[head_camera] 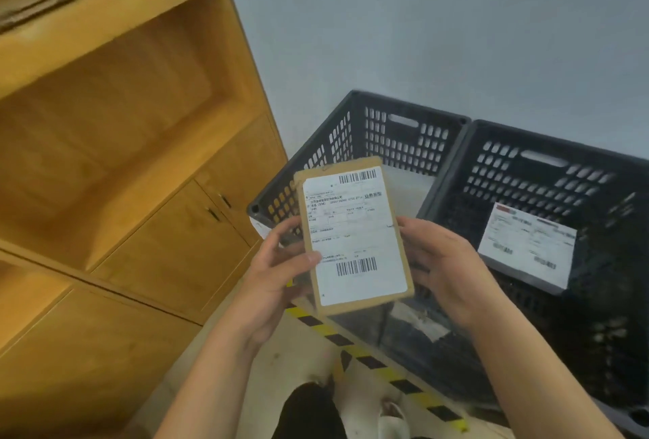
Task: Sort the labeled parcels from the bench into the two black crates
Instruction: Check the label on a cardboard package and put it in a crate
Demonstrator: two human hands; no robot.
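I hold a flat brown parcel (354, 235) with a white barcode label facing me, above the near edge of the left black crate (351, 129). My left hand (277, 273) grips its left edge with the thumb on the label. My right hand (439, 266) holds its right edge. The right black crate (548, 171) stands touching the left one and contains a parcel with a white label (526, 245). Inside the left crate something pale shows, partly hidden by the parcel I hold.
A wooden shelf unit with cabinet doors (140, 192) fills the left side. A yellow-and-black hazard tape line (379, 368) runs across the floor in front of the crates. A grey wall (421, 34) stands behind them. My legs and shoes (351, 410) show at the bottom.
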